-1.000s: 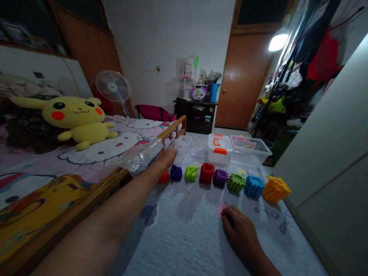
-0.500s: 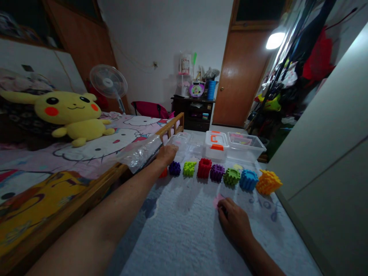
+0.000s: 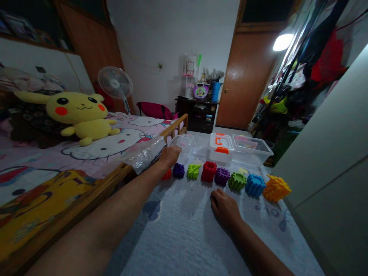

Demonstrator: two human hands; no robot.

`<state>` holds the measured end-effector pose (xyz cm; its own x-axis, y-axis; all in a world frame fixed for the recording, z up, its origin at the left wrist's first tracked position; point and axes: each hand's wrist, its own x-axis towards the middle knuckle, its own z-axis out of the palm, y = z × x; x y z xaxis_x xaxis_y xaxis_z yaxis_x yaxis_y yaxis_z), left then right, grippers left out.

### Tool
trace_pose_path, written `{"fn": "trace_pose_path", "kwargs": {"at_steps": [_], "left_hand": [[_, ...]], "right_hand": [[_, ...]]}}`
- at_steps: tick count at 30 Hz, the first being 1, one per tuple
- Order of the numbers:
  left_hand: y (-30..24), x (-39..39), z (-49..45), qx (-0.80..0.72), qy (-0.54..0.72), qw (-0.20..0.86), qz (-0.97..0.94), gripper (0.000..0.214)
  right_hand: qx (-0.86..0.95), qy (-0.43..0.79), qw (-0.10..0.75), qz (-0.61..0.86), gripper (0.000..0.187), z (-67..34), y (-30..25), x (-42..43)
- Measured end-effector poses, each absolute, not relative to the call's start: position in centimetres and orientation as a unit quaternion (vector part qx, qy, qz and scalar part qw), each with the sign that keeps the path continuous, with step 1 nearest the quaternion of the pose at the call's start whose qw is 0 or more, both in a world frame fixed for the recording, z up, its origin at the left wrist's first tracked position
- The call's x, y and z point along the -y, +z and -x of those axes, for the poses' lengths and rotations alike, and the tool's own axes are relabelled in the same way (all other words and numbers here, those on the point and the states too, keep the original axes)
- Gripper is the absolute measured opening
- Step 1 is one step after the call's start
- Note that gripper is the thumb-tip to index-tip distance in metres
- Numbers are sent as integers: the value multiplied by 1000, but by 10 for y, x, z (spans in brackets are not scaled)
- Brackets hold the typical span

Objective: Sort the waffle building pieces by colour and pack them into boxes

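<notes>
My left hand (image 3: 169,155) reaches out to the left edge of a clear plastic container (image 3: 185,141). Its fingers are closed; what they hold, if anything, is hidden. My right hand (image 3: 225,207) is loosely curled over the pale sheet, with nothing visible in it. Beyond it runs a row of ridged toy blocks: orange-red (image 3: 166,174), dark purple (image 3: 178,170), lime (image 3: 193,171), red (image 3: 209,171), purple (image 3: 222,176), green (image 3: 237,181), blue (image 3: 255,185) and yellow-orange (image 3: 276,188). The red and purple blocks are nearest my right hand.
Behind the blocks stand a clear box with orange latches (image 3: 221,147) and an open clear bin (image 3: 252,150). A wooden bed rail (image 3: 115,178) runs along the left, with crinkled plastic wrap (image 3: 145,153) over it. A pale cabinet side (image 3: 330,153) rises on the right.
My right hand has moved left and slightly away from me across the sheet. My left hand stays by the clear container. The view has shifted a little to the left.
</notes>
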<state>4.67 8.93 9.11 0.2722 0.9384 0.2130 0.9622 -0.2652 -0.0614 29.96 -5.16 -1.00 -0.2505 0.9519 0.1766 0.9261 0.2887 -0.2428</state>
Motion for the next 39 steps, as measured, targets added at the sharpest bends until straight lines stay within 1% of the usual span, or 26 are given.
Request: {"fn": "trace_pose_path", "kwargs": {"at_steps": [4, 7, 10, 13, 20, 24, 27, 34, 37, 39], "left_hand": [[110, -82, -47, 597, -76, 103, 792, 33], [128, -67, -44, 592, -100, 136, 788, 31], [140, -38, -40, 583, -122, 162, 787, 27], [142, 3, -35, 580, -121, 142, 793, 23], [127, 82, -48, 523, -46, 48, 850, 15], [111, 101, -70, 502, -6, 15, 865, 14], [96, 104, -86, 477, 3, 11, 879, 12], [79, 105, -110, 448, -2, 17, 894, 12], [77, 113, -107, 452, -46, -2, 891, 16], [77, 118, -97, 444, -101, -40, 890, 23]], "right_hand": [[786, 18, 160, 597, 17, -298, -16, 54], [789, 18, 161, 592, 17, -298, -16, 54], [796, 16, 176, 579, 16, -300, -16, 52], [802, 18, 201, 562, 15, -302, -18, 50], [799, 40, 231, 554, 15, -302, -16, 49], [798, 42, 229, 556, 15, -303, -14, 50], [796, 39, 232, 558, 13, -304, -16, 48], [802, 59, 238, 545, 14, -309, -22, 43], [804, 67, 241, 539, 14, -310, -22, 42], [805, 71, 244, 536, 15, -311, -22, 42]]}}
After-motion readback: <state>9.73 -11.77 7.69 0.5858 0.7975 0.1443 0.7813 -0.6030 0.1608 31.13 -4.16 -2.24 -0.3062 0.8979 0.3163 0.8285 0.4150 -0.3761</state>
